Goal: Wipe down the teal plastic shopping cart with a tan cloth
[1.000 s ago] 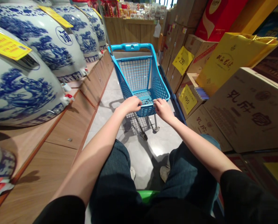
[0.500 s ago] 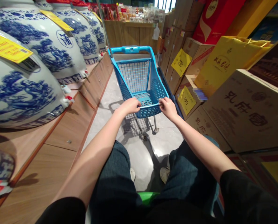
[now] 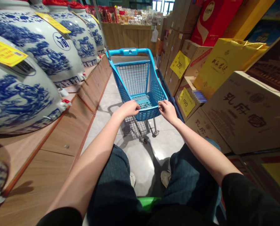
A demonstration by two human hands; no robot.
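Note:
A blue shopping cart (image 3: 147, 113) with a perforated plastic basket stands on the grey floor in front of me, its handle bar at the far side. My left hand (image 3: 130, 108) is closed over the left corner of the near rim. On the right corner of that same rim, my right hand (image 3: 167, 110) is closed too, fingers curled over the edge. Through the basket's open top I see its slotted bottom and the grid panel at the back. Part of something green (image 3: 149, 202) shows between my legs at the bottom.
Large blue-and-white porcelain jars (image 3: 67, 50) line a wooden cabinet (image 3: 60, 150) on the left. Cardboard boxes (image 3: 250, 110), a yellow gift bag (image 3: 224, 62) and a red gift bag (image 3: 208, 22) crowd the right side. A wooden counter (image 3: 128, 36) with packaged goods stands behind the cart.
Both hands keep their hold on the cart's near rim. The view has turned slightly, so the cart, jars and boxes appear a little further left.

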